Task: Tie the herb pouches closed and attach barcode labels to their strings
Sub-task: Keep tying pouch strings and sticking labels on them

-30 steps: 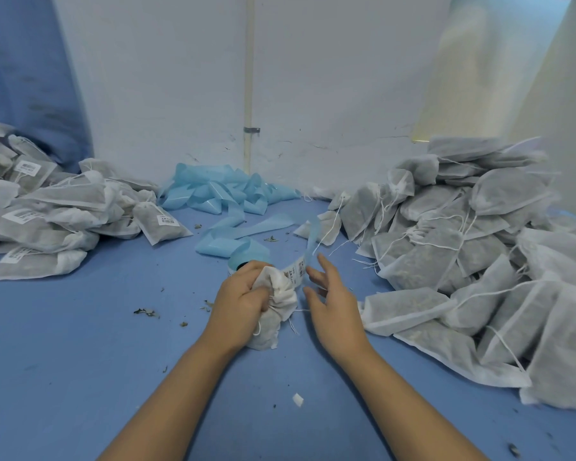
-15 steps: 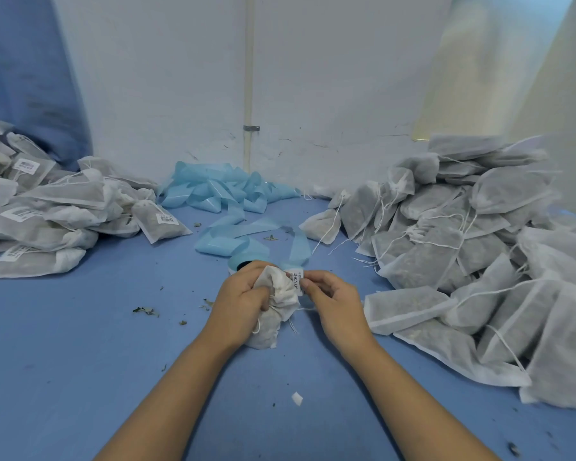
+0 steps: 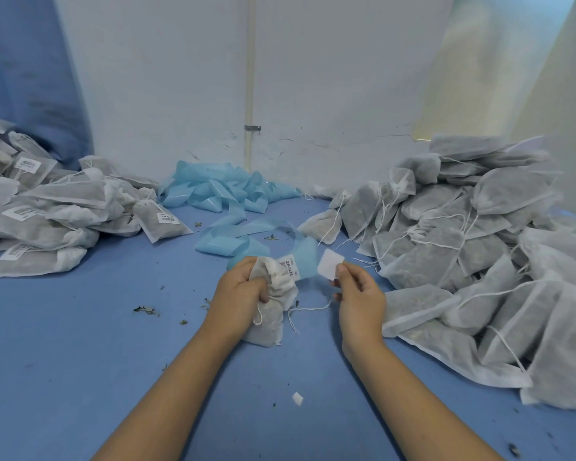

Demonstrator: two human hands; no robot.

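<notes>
My left hand point(image 3: 238, 289) grips the gathered neck of a white herb pouch point(image 3: 270, 319) that stands on the blue table. My right hand point(image 3: 358, 294) pinches a white label point(image 3: 330, 263) by its lower corner, lifted just right of the pouch. A light blue backing strip point(image 3: 305, 257) with another printed label point(image 3: 289, 265) on it curls up between my hands, from a roll mostly hidden behind my left hand. The pouch's thin white string point(image 3: 310, 307) trails from the pouch toward my right hand.
A heap of labelled pouches point(image 3: 47, 207) lies at the left, a larger heap of unlabelled pouches with loose strings point(image 3: 479, 254) at the right. Spent blue backing strip point(image 3: 226, 191) is piled at the back by the wall. Herb crumbs and a white scrap point(image 3: 297, 398) dot the table.
My right hand closed onto the label strip beside the pouch, then drew right and up with a white label pinched off the blue backing. My left hand kept its hold on the pouch.
</notes>
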